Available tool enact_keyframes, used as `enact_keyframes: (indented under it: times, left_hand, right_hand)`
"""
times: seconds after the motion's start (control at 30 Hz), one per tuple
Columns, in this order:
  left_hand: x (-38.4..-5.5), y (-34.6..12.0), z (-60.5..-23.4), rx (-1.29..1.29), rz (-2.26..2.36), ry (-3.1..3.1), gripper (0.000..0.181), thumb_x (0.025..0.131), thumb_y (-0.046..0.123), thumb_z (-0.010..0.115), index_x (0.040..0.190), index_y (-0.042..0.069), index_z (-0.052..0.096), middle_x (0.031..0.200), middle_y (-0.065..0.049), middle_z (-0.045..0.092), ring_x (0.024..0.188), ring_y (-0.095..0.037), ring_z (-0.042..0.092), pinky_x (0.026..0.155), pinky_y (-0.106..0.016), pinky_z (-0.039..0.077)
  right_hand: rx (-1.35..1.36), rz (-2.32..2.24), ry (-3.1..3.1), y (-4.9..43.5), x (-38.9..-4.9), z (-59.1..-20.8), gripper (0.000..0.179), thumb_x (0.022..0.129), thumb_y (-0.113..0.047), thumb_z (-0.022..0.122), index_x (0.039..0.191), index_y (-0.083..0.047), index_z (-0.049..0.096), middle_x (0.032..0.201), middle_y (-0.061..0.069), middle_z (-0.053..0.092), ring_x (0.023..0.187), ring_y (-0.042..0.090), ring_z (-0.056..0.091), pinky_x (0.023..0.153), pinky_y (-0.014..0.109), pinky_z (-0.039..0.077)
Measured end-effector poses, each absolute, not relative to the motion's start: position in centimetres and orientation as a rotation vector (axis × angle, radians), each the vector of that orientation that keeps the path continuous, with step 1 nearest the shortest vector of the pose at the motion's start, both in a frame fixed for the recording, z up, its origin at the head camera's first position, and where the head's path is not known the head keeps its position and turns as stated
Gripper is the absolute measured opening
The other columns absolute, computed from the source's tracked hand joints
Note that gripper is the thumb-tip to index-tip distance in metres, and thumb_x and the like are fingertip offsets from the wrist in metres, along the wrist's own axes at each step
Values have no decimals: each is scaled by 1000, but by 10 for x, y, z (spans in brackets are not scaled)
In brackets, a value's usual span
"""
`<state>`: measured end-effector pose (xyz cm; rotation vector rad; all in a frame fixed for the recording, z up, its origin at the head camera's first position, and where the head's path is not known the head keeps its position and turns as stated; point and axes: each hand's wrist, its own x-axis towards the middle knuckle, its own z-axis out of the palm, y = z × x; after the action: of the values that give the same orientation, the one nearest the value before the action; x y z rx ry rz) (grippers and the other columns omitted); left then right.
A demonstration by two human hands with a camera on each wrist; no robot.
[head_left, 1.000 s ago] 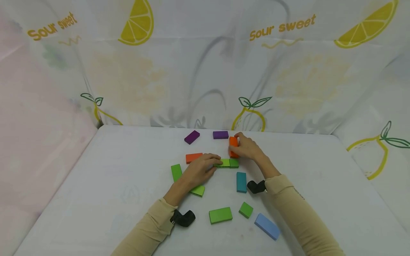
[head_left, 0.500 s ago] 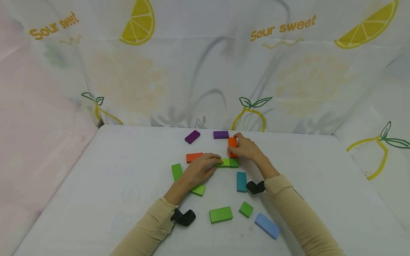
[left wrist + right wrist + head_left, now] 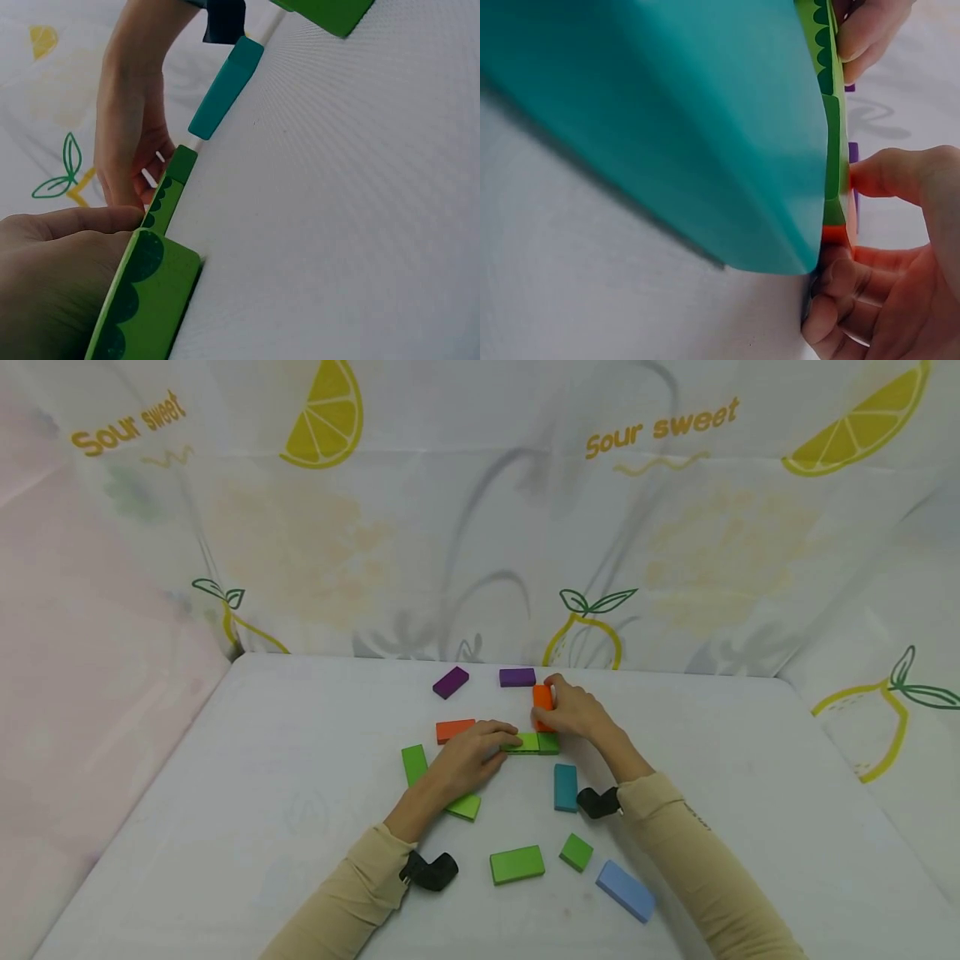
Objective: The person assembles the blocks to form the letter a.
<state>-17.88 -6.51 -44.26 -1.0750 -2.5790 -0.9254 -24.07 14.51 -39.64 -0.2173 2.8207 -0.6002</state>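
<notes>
My left hand [image 3: 467,762] reaches over a light green block [image 3: 528,742], its fingertips resting on that block's left part. In the left wrist view, this block [image 3: 160,208] has a dark scalloped edge, and one straight finger [image 3: 94,220] lies against it. A darker green block [image 3: 548,743] adjoins its right end. My right hand [image 3: 577,708] pinches an orange block [image 3: 542,706] just behind the green pair. In the right wrist view, the thumb [image 3: 889,174] is on one side and curled fingers [image 3: 844,281] are on the other; only a bit of orange shows between.
A red-orange block [image 3: 452,730] and two purple blocks [image 3: 451,682] lie farther back. A teal block [image 3: 566,787] is near my right wrist; green blocks [image 3: 517,865] and a blue block [image 3: 626,891] lie in front. Another green block [image 3: 413,763] is beside my left forearm.
My right hand has shifted slightly left with the orange block, bringing it more behind the green pair. The left hand keeps its place on the light green block.
</notes>
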Motion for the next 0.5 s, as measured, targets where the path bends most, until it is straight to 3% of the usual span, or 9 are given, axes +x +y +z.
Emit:
enact_keyframes:
  times: [0.5]
  left_hand:
    - [-180,-65,-444,-1085,-919,-2574,25,87,7,65,112,13,69,120,-1,64,113,-14,59,96,-28,48]
  right_hand:
    - [-249,-594,2823,145,-239,-398,65,87,-41,54,140,-8,35,106,16,63,78,25,56,68,34,47]
